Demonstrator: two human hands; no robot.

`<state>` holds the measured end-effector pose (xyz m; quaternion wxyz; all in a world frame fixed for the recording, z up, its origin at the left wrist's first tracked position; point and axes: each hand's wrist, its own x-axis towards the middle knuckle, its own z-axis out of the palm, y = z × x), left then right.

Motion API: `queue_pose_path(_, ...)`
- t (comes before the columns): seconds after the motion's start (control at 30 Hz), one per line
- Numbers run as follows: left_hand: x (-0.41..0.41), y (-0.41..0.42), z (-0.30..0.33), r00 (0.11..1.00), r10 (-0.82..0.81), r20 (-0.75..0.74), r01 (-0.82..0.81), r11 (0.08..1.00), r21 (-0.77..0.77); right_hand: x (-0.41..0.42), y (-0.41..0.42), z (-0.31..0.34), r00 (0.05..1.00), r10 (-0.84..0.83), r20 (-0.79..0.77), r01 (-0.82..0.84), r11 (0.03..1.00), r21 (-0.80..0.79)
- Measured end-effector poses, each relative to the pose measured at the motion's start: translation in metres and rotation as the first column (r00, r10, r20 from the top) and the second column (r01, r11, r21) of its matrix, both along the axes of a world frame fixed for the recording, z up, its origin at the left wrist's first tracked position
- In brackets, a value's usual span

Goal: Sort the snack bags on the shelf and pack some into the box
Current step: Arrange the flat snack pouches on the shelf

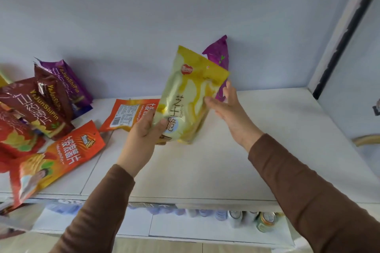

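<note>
The left hand [145, 129] grips the yellow snack bag [190, 96] by its lower left corner, thumb across the front, fingers curled behind. The bag stands nearly upright over the middle of the white shelf [257, 139], long axis running up and down, top edge tipped to the right and away toward the wall, printed front facing the camera. Its bottom edge sits at or just above the shelf surface; I cannot tell which. The right hand [226, 106] is open, fingers straight, fingertips touching the bag's right edge. Just behind that hand, a purple bag [221, 55] leans upright against the pale blue wall [164, 16]. Over on the left, an orange bag [125, 115] lies flat, barcode side up, partly behind the left hand. Nearer the front edge another orange bag [59, 157] lies face up, overhanging the shelf. Further left, brown bags [44, 104] and a second purple bag [71, 84] are stacked leaning together, with a red bag [14, 135] in front. Below the shelf, cans [265, 220] stand in a row on a lower level.
</note>
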<state>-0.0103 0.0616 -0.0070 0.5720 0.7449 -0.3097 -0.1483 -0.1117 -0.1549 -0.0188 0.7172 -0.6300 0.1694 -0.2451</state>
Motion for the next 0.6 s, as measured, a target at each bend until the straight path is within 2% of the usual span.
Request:
queue_pose_path(0.13,-0.016,0.004,0.005,0.957,-0.076,-0.280,0.040,0.990,-0.133,0.002,0.007,0.004,0.995,0.103,-0.014,-0.099,0.982,0.163)
queue_pose_path(0.23,-0.019,0.011,-0.001,0.908,-0.130,-0.397,0.044,0.975,-0.219,-0.002,0.014,0.009,0.987,0.160,0.017,-0.158,0.948,0.278)
queue_pose_path(0.37,-0.015,0.017,-0.005,0.940,-0.163,-0.298,0.120,0.980,-0.159,-0.003,0.022,0.016,0.994,0.108,0.027,-0.111,0.965,0.239)
queue_pose_path(0.6,-0.007,0.021,-0.006,0.974,-0.120,-0.195,0.100,0.989,-0.109,-0.003,0.026,0.015,0.994,0.108,0.013,-0.109,0.983,0.145)
